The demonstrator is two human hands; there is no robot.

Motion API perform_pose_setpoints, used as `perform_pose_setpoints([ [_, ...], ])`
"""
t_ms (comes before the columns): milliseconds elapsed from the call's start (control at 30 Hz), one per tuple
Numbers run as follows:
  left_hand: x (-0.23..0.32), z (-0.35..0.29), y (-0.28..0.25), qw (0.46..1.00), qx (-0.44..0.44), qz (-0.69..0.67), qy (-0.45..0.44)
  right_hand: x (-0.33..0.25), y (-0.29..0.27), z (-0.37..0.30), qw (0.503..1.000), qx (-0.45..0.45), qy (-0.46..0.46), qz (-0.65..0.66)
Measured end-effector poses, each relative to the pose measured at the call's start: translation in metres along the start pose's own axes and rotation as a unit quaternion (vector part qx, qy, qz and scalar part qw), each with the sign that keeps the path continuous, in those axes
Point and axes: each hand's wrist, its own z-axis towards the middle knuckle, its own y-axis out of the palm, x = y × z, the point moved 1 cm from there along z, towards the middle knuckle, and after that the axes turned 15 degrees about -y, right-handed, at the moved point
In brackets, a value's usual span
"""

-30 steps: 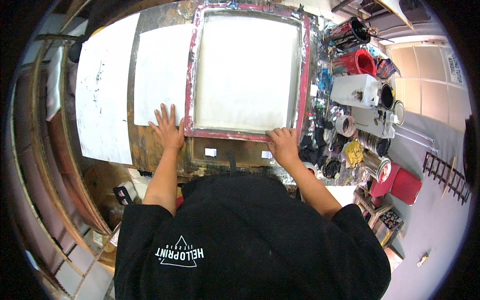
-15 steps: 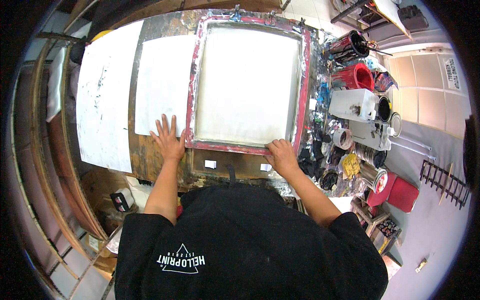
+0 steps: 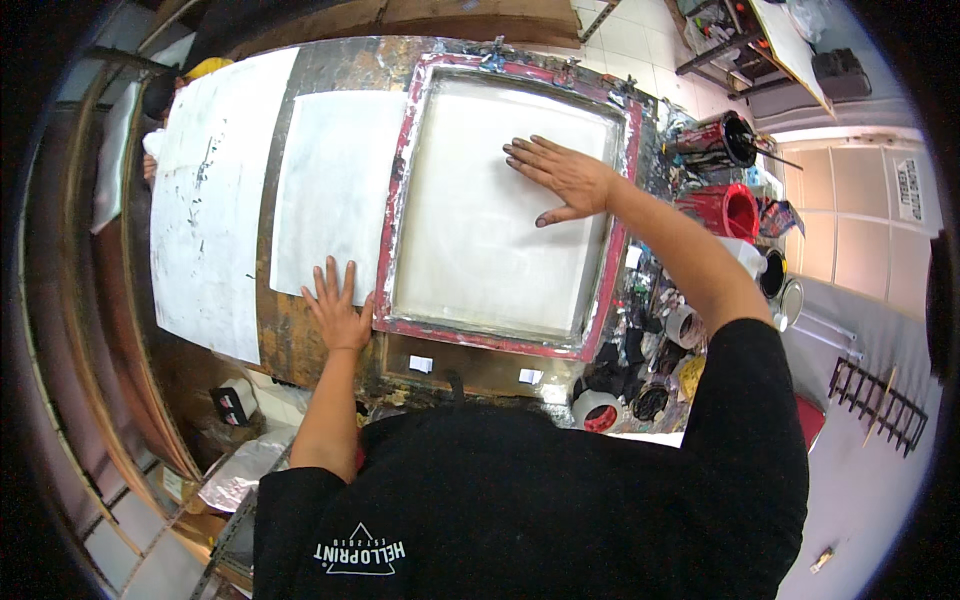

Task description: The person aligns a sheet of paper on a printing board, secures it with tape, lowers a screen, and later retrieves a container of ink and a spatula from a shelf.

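Worktable [image 3: 290, 335], paint-stained and worn, fills the upper middle of the view. On it, right of centre, lies the red-edged screen frame [image 3: 480, 341], flat, its pale inner panel [image 3: 480, 270] showing no print. Clamps [image 3: 495, 55] stand along its far edge.

Right hand [image 3: 568, 182]: palm down over the upper right part of the panel, fingers extended and slightly parted, gripping nothing; fingertips darkened. A shadow lies below it; whether the whole palm bears on the panel cannot be confirmed. Left hand [image 3: 338, 318]: fingers spread and relaxed, grasping nothing, fingertips at the lower edge of the white sheet [image 3: 330, 190], thumb beside the frame's lower left corner.

Assessment: the right hand's contact should be light and even, with fingers flat rather than pressing at the tips, as stained fingertips could mark the pale panel. A steady left hand would help guard against the sheet shifting.

Outward: a larger, dark-flecked sheet [image 3: 215, 210] covers the table's left end. Two white tabs sit below the frame. Smeared tins, one black [image 3: 715, 140] and one red [image 3: 718, 212], crowd the right edge. Shelving [image 3: 70, 250] lines the far left; pale floor tiles [image 3: 645, 58] show at upper right.
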Motion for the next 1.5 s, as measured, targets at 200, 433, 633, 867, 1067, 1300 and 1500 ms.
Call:
perform_pose_setpoints([
  [200, 0.003, 0.001, -0.005, 1.0, -0.02, -0.014, -0.013, 0.071, 0.003, 0.021, 0.993, -0.035, -0.11, 0.006],
  [433, 0.003, 0.002, -0.005, 1.0, -0.016, -0.017, -0.014, 0.092, 0.014, 0.023, 0.991, -0.068, -0.118, 0.005],
  [633, 0.005, 0.003, -0.007, 1.0, -0.016, -0.016, -0.016, 0.091, 0.012, 0.024, 0.99, -0.084, -0.11, -0.008],
  [867, 0.006, 0.004, -0.007, 1.0, -0.008, -0.019, -0.012, 0.094, 0.019, 0.023, 0.989, -0.074, -0.122, -0.036],
  [1067, 0.005, 0.001, -0.006, 1.0, -0.006, -0.019, -0.022, 0.091, 0.017, 0.026, 0.989, -0.088, -0.114, -0.02],
  [1300, 0.002, 0.002, -0.002, 0.999, 0.006, -0.033, -0.009, 0.044, 0.021, 0.026, 0.991, -0.007, -0.133, 0.015],
  [1500, -0.003, -0.004, 0.003, 1.0, 0.01, -0.01, -0.019, -0.152, 0.055, 0.036, 0.973, -0.039, -0.153, 0.17],
])
